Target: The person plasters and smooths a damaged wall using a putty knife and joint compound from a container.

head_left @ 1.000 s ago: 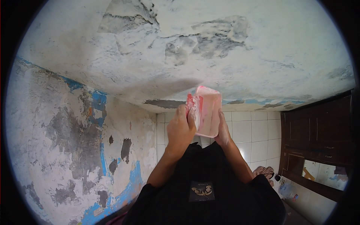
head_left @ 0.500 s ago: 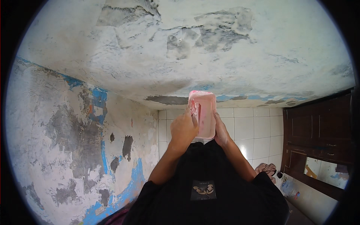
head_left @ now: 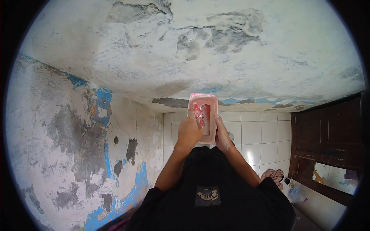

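Note:
A shallow pink rectangular tray (head_left: 213, 129), its rim and inside coated with pale paste, is held up in front of my body. My right hand (head_left: 223, 134) grips its right side, fingers along the outer wall. Closed around a red putty scraper (head_left: 199, 111), my left hand (head_left: 189, 131) reaches over the tray's left edge. White paste smears the scraper's flat face, which lies within the tray. My left fingers hide the scraper's lower end.
Ahead stands a pale wall (head_left: 162, 65) with grey patches. The left wall (head_left: 84, 142) has peeling blue paint. Dark wooden furniture (head_left: 327, 131) stands at the right, a crumpled cloth (head_left: 273, 175) on the white tiled floor (head_left: 250, 133) before it.
The tray has shifted slightly left. My left hand has turned the scraper, so more of its red, paste-smeared face shows inside the tray.

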